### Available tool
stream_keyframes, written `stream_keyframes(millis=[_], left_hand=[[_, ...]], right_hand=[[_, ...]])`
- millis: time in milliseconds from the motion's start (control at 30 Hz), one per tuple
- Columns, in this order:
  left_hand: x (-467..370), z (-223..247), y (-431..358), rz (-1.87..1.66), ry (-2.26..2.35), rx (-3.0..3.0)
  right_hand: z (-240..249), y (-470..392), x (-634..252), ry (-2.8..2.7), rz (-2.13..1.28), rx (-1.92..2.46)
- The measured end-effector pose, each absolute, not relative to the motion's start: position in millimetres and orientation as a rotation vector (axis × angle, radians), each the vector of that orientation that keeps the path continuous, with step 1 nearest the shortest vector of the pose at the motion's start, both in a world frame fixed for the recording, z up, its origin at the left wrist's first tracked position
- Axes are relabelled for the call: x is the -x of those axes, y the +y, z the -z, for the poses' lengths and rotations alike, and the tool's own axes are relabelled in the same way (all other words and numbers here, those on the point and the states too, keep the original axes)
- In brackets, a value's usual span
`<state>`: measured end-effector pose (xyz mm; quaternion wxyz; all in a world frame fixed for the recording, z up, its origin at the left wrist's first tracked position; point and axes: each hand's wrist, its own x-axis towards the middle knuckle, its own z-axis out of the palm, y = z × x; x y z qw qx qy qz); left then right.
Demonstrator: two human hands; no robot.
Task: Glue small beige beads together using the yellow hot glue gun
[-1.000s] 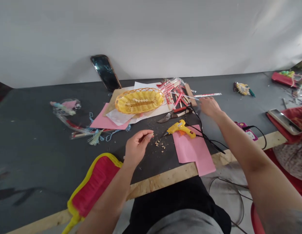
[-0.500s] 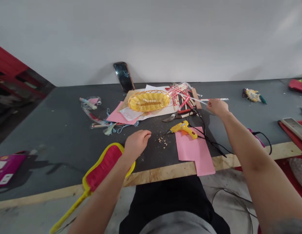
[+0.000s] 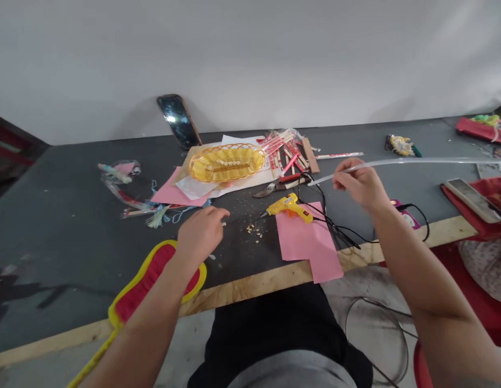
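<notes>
Head camera view: my right hand (image 3: 361, 183) is closed around a long, thin, translucent whitish strip (image 3: 412, 160), pinching it between thumb and bent fingers. One end slants down to the left, near the black cord (image 3: 335, 223) of the yellow glue gun (image 3: 291, 206); the other runs off the right edge of the view. Half a second ago my right hand was beside the packets at the back, and the strip ran up from it to the left; now it stretches far out to the right.

My left hand (image 3: 201, 231) hovers over the dark grey bench (image 3: 81, 215), fingers curled and partly open. Something small and pale shows just beside its fingertips, but I cannot tell whether I have hold of it. A second ago those fingers were pinched together closer to the small tan bits (image 3: 254, 233) scattered left of the gun; they are now further from them.

The gun lies partly on a notched pink sheet (image 3: 309, 242), with open-bladed hand shears (image 3: 270, 188) behind it. Farther back, the oval yellow woven basket (image 3: 256, 155) sits on papers, pale pieces lined up inside, with red-and-white wrapped sticks (image 3: 280, 143) to its right.
</notes>
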<state>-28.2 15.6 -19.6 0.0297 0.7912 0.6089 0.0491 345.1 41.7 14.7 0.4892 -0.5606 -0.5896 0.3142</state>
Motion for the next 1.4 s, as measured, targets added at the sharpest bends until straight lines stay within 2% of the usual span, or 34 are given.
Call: stream_keyframes(millis=[133,300,467,700,1000,1400], left_hand=[[-16.3,12.3,28.1,-0.286,1.58,-2.543],[-71.0,15.0,47.8,-0.108,1.464,-2.64],[-86.3,23.1,68.4,0.125,1.474,-2.558],[-91.4,19.6,78.9,0.182,1.446,-2.426],[-91.6,-10.9,54.6,-0.189,1.502,-2.339],[-93.1,-17.8,34.3,-0.157,1.554,-2.421]], right_hand=[[5.8,16.6,-324.2,-1.212,-1.041,1.17],[30.8,7.2,-310.8,-1.107,-1.149,1.077],[37.1,1.5,-307.9,-1.169,-1.107,1.123],[44.2,-7.3,-315.9,-1.236,-1.004,1.234],[33.5,-22.8,-327.3,-1.111,-0.77,1.196],[32.2,-38.5,-317.6,-1.286,-0.681,1.149]])
